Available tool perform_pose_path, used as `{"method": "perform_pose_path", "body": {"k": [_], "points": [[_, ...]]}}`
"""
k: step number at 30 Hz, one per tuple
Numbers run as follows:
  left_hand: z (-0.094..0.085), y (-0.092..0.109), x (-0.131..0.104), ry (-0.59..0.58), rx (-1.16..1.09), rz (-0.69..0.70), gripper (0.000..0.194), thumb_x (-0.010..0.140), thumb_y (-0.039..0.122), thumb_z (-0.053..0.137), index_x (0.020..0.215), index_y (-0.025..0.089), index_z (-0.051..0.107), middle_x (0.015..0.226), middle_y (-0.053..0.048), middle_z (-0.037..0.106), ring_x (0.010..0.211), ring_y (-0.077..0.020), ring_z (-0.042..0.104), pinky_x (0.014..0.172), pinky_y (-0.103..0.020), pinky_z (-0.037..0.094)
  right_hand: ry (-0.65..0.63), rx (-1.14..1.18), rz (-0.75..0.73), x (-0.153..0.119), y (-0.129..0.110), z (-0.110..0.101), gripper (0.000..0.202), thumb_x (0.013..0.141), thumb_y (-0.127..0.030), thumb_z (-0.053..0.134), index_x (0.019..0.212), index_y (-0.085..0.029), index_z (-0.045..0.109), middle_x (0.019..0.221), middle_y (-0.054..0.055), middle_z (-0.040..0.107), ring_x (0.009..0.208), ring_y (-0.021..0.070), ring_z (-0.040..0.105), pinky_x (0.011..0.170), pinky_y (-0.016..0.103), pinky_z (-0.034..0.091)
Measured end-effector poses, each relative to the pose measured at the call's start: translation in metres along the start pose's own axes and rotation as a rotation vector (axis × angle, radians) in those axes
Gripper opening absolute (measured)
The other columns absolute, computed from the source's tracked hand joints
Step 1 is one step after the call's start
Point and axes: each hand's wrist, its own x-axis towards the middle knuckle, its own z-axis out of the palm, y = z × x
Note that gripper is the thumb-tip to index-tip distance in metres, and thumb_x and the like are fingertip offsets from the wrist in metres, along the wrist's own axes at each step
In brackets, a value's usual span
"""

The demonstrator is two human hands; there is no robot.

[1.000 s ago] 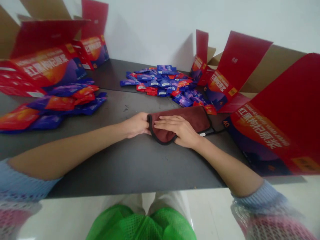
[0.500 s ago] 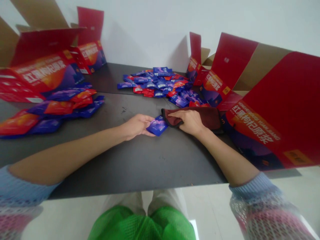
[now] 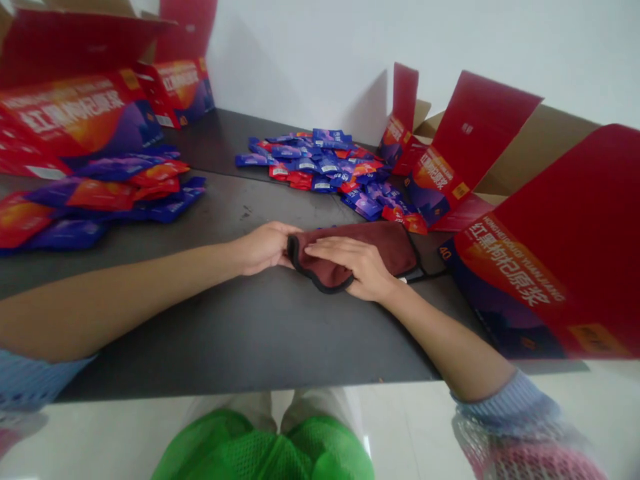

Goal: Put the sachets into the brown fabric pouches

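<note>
A brown cloth [image 3: 385,243] with a black bound edge lies across the middle of the grey table. My right hand [image 3: 363,267] grips it from above at its lower edge, the fingers laid long over the fabric and the thumb hidden. At the cloth's left end my left hand [image 3: 265,248] is closed, its fingertips partly under the edge. The blue sachet it held a moment ago is now covered by the cloth, apart from a sliver of blue at the cloth's far edge. Beyond lies a heap of blue and red sachets [image 3: 320,160].
More sachets [image 3: 105,193] are piled at the left, before a red printed carton [image 3: 85,120] with raised flaps. A smaller carton [image 3: 183,87] stands behind it. Along the right side are several open cartons, the nearest [image 3: 520,267] close to my right forearm.
My right hand has drawn the brown cloth leftward, over the blue sachet in my left hand. My left hand has shifted slightly left. The view has tilted a little.
</note>
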Motion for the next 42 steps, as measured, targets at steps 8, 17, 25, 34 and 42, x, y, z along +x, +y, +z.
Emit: {"method": "perform_pose_path", "body": {"k": [8, 17, 25, 34, 42], "points": [[-0.013, -0.007, 0.008, -0.151, -0.019, 0.001, 0.020, 0.090, -0.002, 0.058, 0.097, 0.007, 0.075, 0.093, -0.012, 0.079, 0.084, -0.0219, 0.077, 0.088, -0.047, 0.063, -0.050, -0.193, 0.281, -0.001, 0.036, -0.006, 0.073, 0.063, -0.001, 0.052, 0.132, -0.019, 0.069, 0.136, 0.008, 0.071, 0.128, 0.0273, 0.066, 0.107, 0.043, 0.054], [-0.012, -0.006, 0.005, -0.156, -0.008, -0.023, 0.021, 0.085, 0.000, 0.065, 0.101, 0.007, 0.076, 0.096, -0.014, 0.078, 0.084, -0.0229, 0.076, 0.086, -0.046, 0.063, 0.338, 0.080, 0.394, -0.004, 0.026, -0.008, 0.053, 0.086, -0.009, 0.056, 0.135, -0.027, 0.067, 0.131, 0.003, 0.074, 0.122, 0.0216, 0.070, 0.108, 0.039, 0.054], [-0.005, -0.006, 0.004, -0.101, 0.010, 0.006, 0.017, 0.078, 0.004, 0.068, 0.092, 0.009, 0.076, 0.086, -0.013, 0.079, 0.076, -0.0206, 0.075, 0.070, -0.032, 0.063, 0.095, 0.195, 0.085, 0.003, -0.006, -0.001, 0.043, 0.092, -0.014, 0.062, 0.132, -0.028, 0.068, 0.133, 0.005, 0.073, 0.130, 0.0224, 0.065, 0.110, 0.041, 0.052], [-0.005, -0.011, 0.005, -0.072, 0.049, 0.032, 0.051, 0.063, -0.006, 0.057, 0.107, 0.009, 0.075, 0.094, -0.015, 0.080, 0.086, -0.0233, 0.077, 0.079, -0.032, 0.061, -0.249, 0.096, 0.006, 0.012, 0.007, -0.005, 0.074, 0.079, 0.005, 0.046, 0.139, -0.033, 0.066, 0.148, 0.000, 0.063, 0.150, 0.0241, 0.044, 0.118, 0.053, 0.041], [0.001, -0.010, 0.000, -0.039, 0.152, 0.074, 0.032, 0.076, -0.002, 0.065, 0.104, 0.010, 0.076, 0.094, -0.013, 0.079, 0.092, -0.0250, 0.076, 0.086, -0.041, 0.062, -0.245, 0.145, 0.018, 0.010, 0.023, -0.007, 0.095, 0.061, 0.008, 0.039, 0.145, -0.031, 0.060, 0.154, -0.001, 0.057, 0.153, 0.0226, 0.038, 0.121, 0.053, 0.037]]}}
